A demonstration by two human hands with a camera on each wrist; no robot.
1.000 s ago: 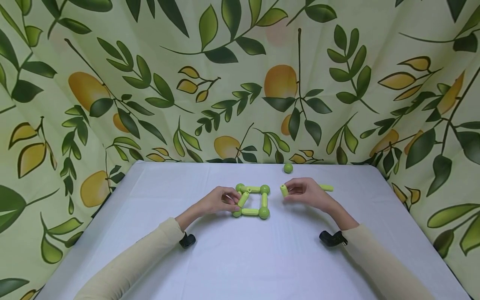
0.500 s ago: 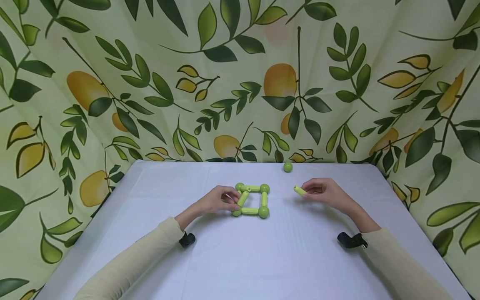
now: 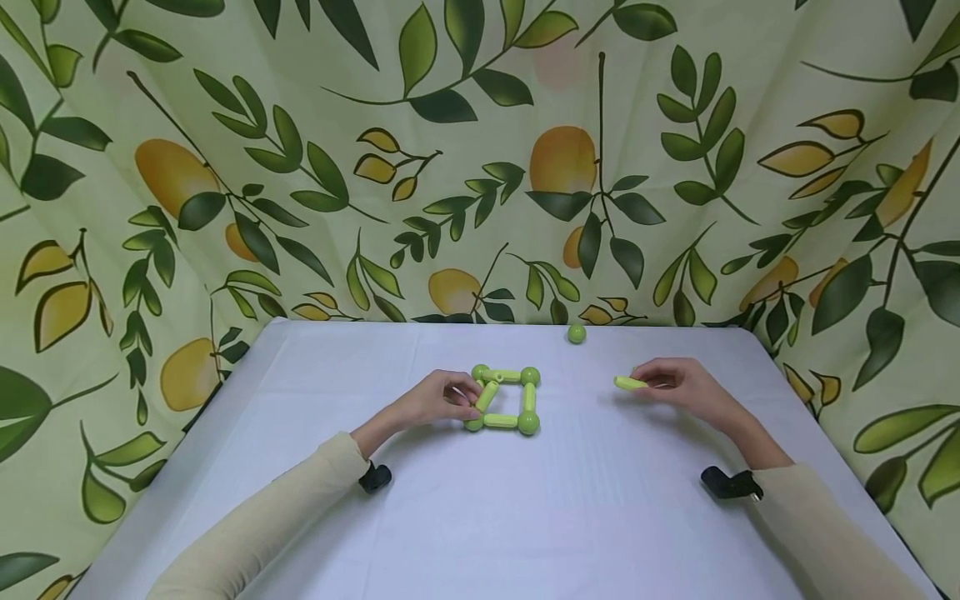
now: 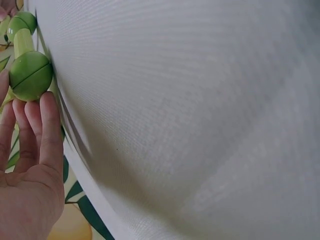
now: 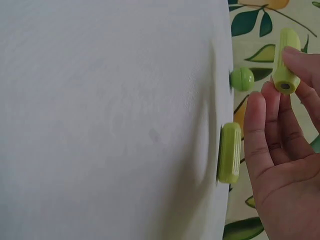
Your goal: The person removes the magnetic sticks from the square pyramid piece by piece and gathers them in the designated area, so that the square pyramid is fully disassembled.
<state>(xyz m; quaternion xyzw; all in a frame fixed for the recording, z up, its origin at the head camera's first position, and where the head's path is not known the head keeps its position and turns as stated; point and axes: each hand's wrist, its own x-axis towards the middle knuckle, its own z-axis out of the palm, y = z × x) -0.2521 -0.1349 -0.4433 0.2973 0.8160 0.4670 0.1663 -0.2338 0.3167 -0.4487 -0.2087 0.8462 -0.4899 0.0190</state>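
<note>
A square frame of green balls and light green rods (image 3: 528,398) lies on the white table. My left hand (image 3: 442,396) holds it at the near left corner ball (image 4: 31,75), fingers against the ball's side. From that corner a rod (image 3: 487,397) stands up, leaning. Over to the right, my right hand (image 3: 675,387) pinches a loose light green rod (image 5: 286,57) between thumb and fingertips, apart from the frame. The dark recess in one end of this rod shows in the right wrist view. Another rod (image 5: 230,152) lies on the table near that hand, mostly hidden in the head view.
A loose green ball (image 3: 576,334) sits near the back edge of the white-covered table (image 3: 480,517). Behind stands a curtain with a leaf and fruit print (image 3: 480,192). Black cameras are strapped to both wrists.
My right hand has moved right, away from the frame, turning the pinched rod from upright to nearly level. It now covers the other rod on the table. The left hand keeps still.
</note>
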